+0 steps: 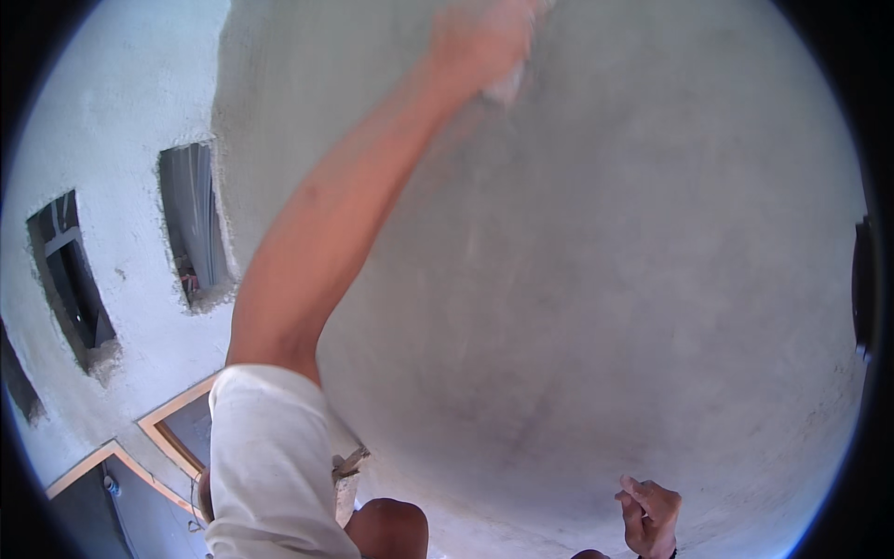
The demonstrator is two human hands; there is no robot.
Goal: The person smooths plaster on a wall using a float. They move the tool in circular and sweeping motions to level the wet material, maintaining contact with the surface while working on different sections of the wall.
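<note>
My left arm, in a white sleeve, reaches up across a large grey plastered wall (596, 279). At the top of the view my left hand (480, 42), smeared by motion, is closed against the wall. A small whitish thing (506, 86) juts out beneath it; its kind is too blurred to tell. Low on the right, my right hand (655, 514) is raised in front of the wall's lower part. Its fingers are loosely curled and apart, with nothing visible in them. A dark band circles that wrist.
To the left, a paler wall (112, 270) has rough-edged window openings, one (196, 224) close to the grey plaster. Below are wooden frames (112, 452) around openings. A dark object (863, 289) stands at the right rim. A bare knee (391, 526) shows at the bottom.
</note>
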